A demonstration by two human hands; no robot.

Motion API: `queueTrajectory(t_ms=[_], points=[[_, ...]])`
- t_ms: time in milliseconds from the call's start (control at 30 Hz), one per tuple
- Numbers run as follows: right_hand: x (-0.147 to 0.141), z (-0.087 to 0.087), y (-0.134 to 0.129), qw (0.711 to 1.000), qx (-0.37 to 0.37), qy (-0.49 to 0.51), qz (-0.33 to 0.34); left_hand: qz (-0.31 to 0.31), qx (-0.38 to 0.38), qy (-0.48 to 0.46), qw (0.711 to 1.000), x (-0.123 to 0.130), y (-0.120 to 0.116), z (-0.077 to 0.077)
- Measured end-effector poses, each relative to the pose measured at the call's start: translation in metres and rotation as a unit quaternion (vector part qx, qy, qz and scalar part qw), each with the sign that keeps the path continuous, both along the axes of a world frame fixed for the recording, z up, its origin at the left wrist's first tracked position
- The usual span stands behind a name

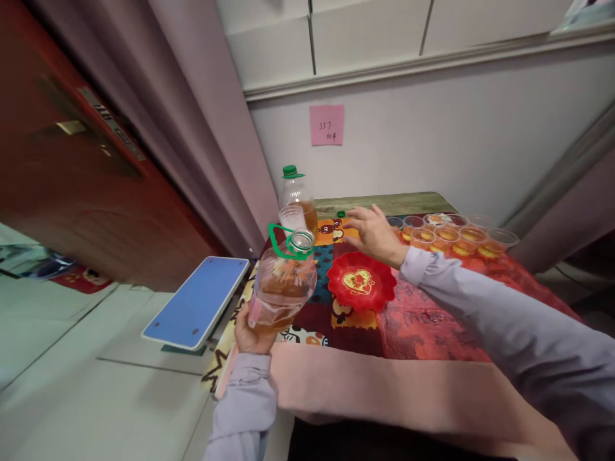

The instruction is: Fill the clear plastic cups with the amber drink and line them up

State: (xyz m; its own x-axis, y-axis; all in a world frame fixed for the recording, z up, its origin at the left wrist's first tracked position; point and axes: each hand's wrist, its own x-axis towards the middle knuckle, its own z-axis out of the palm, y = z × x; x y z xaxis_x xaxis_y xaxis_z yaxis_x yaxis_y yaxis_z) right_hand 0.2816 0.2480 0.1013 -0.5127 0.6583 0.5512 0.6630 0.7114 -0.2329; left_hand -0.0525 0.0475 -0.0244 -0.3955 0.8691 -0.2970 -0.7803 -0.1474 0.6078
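My left hand [252, 333] is wrapped round the lower side of a big clear plastic bottle [283, 285] with amber liquid in it. The bottle has a green ring handle and its mouth is uncapped. My right hand [372, 232] holds nothing; its fingers are apart, just right of a small green cap [341, 214] lying on the table. Below that hand is a red scalloped plate [336, 288] with a gold heart print.
A second bottle [307, 214] with a green cap stands behind, beside a stack of clear cups [291, 219]. Several cups of amber liquid [449, 235] fill the table's right back. A blue-topped stool [196, 304] is at the left, and a pink note [327, 125] hangs on the wall.
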Motion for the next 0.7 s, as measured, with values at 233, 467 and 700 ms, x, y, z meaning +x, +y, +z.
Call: queueTrajectory(t_ms=[233,467,700], points=[[-0.066,0.012,0.001,0.998,-0.058,0.035,0.01,-0.018,0.034,-0.038,0.999,-0.008,0.0,-0.015],[-0.115,0.064,0.02,0.993,-0.051,-0.08,0.075,-0.031,0.038,-0.038,0.998,-0.014,0.0,-0.026],[-0.139,0.083,0.027,0.979,-0.096,-0.167,0.069,-0.045,0.052,-0.034,0.997,-0.017,0.0,-0.031]])
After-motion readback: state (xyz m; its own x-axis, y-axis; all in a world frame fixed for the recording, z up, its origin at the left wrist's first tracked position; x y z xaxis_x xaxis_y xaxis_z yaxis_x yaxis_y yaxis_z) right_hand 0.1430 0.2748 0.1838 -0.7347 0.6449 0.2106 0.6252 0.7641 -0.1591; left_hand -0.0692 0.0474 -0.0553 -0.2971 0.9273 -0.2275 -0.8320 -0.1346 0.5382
